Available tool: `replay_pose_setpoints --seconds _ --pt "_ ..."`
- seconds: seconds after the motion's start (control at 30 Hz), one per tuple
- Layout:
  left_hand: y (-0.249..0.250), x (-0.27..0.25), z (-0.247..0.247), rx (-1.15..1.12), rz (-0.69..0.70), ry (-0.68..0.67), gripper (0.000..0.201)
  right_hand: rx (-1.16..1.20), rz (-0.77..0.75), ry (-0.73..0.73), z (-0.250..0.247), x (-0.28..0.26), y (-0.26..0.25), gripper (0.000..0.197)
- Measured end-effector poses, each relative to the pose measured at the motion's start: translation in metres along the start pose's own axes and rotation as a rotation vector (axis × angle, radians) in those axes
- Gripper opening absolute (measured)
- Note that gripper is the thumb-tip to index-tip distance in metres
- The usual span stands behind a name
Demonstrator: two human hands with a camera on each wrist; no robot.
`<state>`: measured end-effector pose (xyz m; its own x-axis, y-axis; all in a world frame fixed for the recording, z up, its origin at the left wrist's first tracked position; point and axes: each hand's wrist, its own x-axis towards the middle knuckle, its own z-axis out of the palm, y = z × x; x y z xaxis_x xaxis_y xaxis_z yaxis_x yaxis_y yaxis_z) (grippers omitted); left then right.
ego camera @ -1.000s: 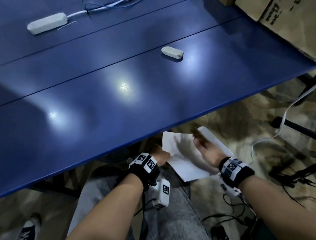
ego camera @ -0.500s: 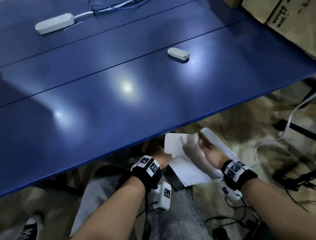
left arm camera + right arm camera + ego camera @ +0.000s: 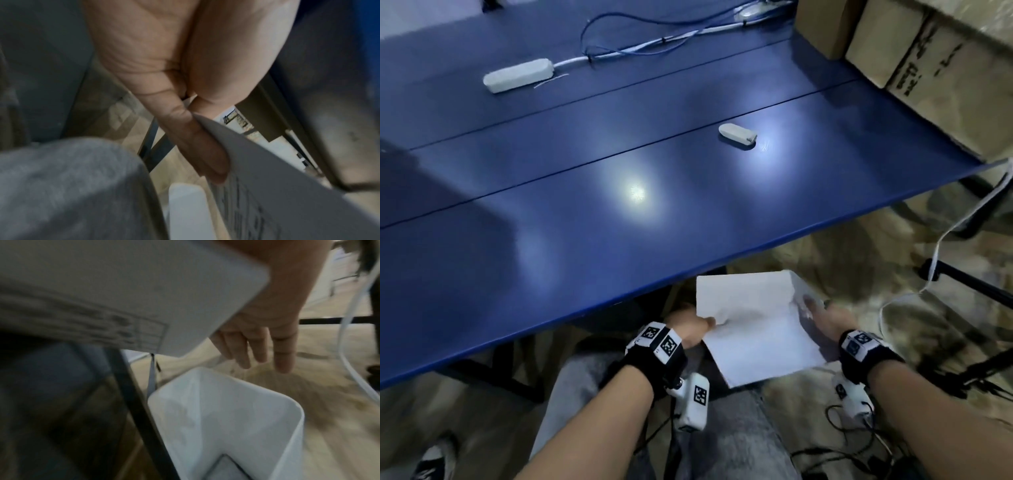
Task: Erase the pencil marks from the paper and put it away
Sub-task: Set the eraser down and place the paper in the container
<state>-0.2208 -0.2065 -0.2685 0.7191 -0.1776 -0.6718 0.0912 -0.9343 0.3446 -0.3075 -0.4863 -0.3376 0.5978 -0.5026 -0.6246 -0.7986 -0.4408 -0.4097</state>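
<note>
Your left hand pinches the white paper sheet directly above the white plastic bin; your right hand, fingers relaxed, brushes its right edge

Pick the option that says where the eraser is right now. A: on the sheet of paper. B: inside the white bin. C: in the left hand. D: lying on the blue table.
D: the eraser lies alone on the blue table, away from both hands.

One sheet of paper, one eraser, one white power strip, one white bin, two cardboard boxes, two hands, one desk
</note>
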Motion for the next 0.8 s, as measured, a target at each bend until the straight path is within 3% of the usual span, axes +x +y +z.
replay_pose_setpoints --seconds 0.1,0.17,0.33,0.53,0.63,0.7,0.77,0.8 --pt "-0.007 -0.02 -0.009 -0.062 0.071 0.045 0.048 0.437 -0.039 -0.03 -0.016 -0.014 -0.008 0.027" --pt "-0.013 -0.036 -0.012 -0.107 0.09 0.1 0.045 0.512 -0.115 -0.04 -0.021 -0.034 -0.013 0.012" --pt "-0.034 -0.09 -0.024 -0.224 0.092 0.261 0.044 0.725 -0.349 0.061 -0.037 -0.093 -0.017 0.026" --pt "-0.057 -0.186 -0.061 -0.29 0.409 0.424 0.021 0.864 -0.611 0.028 -0.067 -0.195 -0.041 0.008" --pt "-0.06 -0.219 -0.121 -0.266 0.484 0.514 0.016 0.814 -0.782 0.109 -0.093 -0.231 -0.098 0.02" --pt "-0.06 -0.215 -0.179 -0.304 0.432 0.565 0.018 0.691 -0.875 0.179 -0.109 -0.233 -0.156 0.027" --pt "-0.055 -0.196 -0.225 -0.359 0.332 0.662 0.028 0.597 -0.877 0.215 -0.118 -0.218 -0.209 0.021" --pt "-0.049 -0.196 -0.267 -0.339 0.287 0.722 0.035 0.562 -0.896 0.236 -0.127 -0.212 -0.26 0.02"
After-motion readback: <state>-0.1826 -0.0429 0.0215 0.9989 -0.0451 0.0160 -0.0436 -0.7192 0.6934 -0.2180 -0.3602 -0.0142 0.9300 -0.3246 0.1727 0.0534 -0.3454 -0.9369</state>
